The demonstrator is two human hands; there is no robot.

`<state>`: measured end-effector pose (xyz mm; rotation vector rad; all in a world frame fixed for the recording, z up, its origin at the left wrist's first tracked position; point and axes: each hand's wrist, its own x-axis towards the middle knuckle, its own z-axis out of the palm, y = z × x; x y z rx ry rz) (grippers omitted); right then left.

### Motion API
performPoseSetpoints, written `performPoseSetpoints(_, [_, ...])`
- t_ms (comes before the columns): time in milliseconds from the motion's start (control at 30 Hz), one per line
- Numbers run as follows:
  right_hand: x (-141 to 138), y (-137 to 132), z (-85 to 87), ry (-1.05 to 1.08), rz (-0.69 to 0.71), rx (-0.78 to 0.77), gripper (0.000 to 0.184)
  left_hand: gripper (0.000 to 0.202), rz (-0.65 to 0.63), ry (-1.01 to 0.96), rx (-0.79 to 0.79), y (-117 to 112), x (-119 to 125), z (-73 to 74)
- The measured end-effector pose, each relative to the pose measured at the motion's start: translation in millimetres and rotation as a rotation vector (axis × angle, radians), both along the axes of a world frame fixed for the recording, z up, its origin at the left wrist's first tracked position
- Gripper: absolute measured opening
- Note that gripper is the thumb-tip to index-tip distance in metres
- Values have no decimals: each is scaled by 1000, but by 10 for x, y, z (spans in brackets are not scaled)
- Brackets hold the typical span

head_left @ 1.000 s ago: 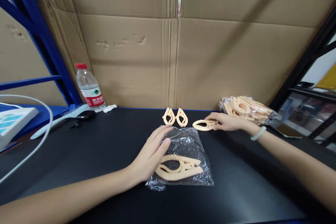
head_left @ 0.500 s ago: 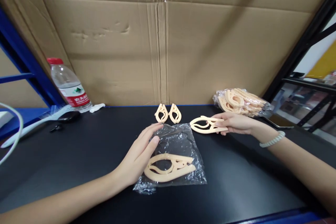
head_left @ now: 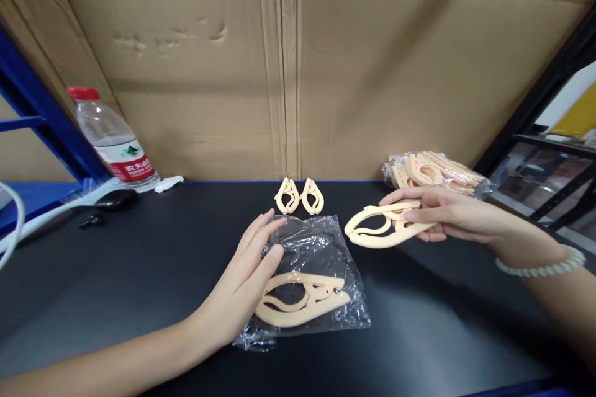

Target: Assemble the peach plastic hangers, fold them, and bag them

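My right hand (head_left: 435,216) grips a cream plastic folding clothes hanger (head_left: 371,240), folded up, above the black tabletop to the right of a clear plastic bag (head_left: 321,248). Inside the bag, a second folded hanger (head_left: 302,319) lies flat. My left hand (head_left: 251,267) is open, fingers stretched out over the bag's left edge; whether it presses on the film I cannot tell. Behind the bag, two small cream folded pieces (head_left: 287,196) stand side by side against the cardboard.
At the back right, behind my right hand, lies a clear pack of several cream hangers (head_left: 431,167). A water bottle (head_left: 123,155) with a red cap stands at the back left, near a black object (head_left: 116,200) and a white cable (head_left: 13,223). A cardboard wall (head_left: 195,74) closes off the back.
My right hand has come a little nearer and to the right with the hanger. My left hand stays by the bag, fingers slightly more spread. The view has tilted down slightly.
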<state>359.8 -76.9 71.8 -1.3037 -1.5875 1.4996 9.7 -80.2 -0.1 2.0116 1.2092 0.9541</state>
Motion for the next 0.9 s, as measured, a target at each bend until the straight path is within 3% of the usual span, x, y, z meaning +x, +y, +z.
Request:
performPoseSetpoints(167, [-69, -68, 61, 6, -109, -5, 37, 45, -21, 49, 7, -34, 2, -7])
performPoseSetpoints(400, [-217, -81, -65, -72, 11, 15, 38, 45, -27, 70, 6, -42, 12, -15])
performPoseSetpoints(600, [-311, -105, -106, -149, 28, 37, 41, 45, -22, 89, 29, -39, 5, -29])
performPoseSetpoints(800, [-467, -144, -217, 42, 33, -15, 48, 44, -11, 96, 30, -42, 4, -41])
performPoseSetpoints(900, [-537, -138, -290, 86, 105, 1, 50, 45, -14, 92, 10, -44, 9, -26])
